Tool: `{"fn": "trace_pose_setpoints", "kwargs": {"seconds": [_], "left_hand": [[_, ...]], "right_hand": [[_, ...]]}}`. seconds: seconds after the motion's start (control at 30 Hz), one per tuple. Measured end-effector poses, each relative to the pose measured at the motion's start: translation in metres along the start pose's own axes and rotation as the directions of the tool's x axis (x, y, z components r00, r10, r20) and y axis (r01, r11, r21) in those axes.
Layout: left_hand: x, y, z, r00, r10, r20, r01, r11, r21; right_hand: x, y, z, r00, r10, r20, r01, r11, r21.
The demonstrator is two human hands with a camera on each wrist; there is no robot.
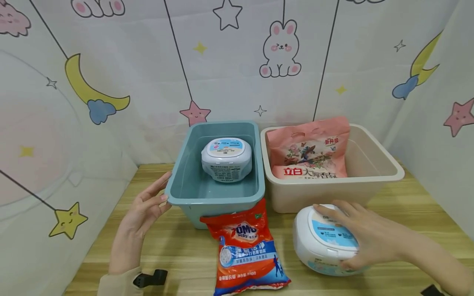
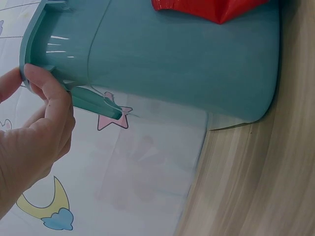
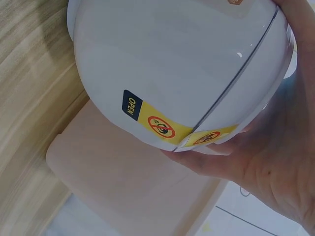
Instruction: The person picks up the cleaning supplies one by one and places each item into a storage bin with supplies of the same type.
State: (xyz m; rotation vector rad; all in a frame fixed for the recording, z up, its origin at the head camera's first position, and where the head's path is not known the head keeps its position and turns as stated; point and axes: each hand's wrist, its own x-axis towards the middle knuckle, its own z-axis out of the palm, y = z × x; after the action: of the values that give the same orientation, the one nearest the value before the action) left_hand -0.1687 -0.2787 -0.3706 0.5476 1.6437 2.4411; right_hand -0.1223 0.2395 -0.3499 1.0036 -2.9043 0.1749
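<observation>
My left hand [image 1: 142, 213] pinches the rim of the blue plastic bin [image 1: 216, 201] at its left side; the left wrist view shows thumb and fingers on that rim. In this bin sits a white laundry-product tub [image 1: 226, 161] with a blue label. With my right hand [image 1: 372, 236] I grip a second white tub [image 1: 314, 242], in front of the beige bin. My fingers reach over its lid and the thumb lies along the near side. A yellow OPEN seal [image 3: 162, 127] crosses its lid seam in the right wrist view.
A red OMO detergent bag [image 1: 246, 246] leans against the blue bin's front. Beside that bin stands the beige bin [image 1: 296, 195], holding a pink detergent bag [image 1: 311, 150]. The wooden table [image 1: 177, 255] meets a patterned curtain [image 1: 229, 70] behind and at both sides.
</observation>
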Motion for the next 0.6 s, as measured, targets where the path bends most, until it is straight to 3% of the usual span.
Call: {"fn": "trace_pose_setpoints", "kwargs": {"seconds": [0.6], "left_hand": [[0.0,0.001,0.001,1.0,-0.011,-0.024,0.011,1.0,0.011]], "right_hand": [[0.002,-0.003,-0.014,1.0,-0.026,-0.001,0.026,1.0,-0.005]]}}
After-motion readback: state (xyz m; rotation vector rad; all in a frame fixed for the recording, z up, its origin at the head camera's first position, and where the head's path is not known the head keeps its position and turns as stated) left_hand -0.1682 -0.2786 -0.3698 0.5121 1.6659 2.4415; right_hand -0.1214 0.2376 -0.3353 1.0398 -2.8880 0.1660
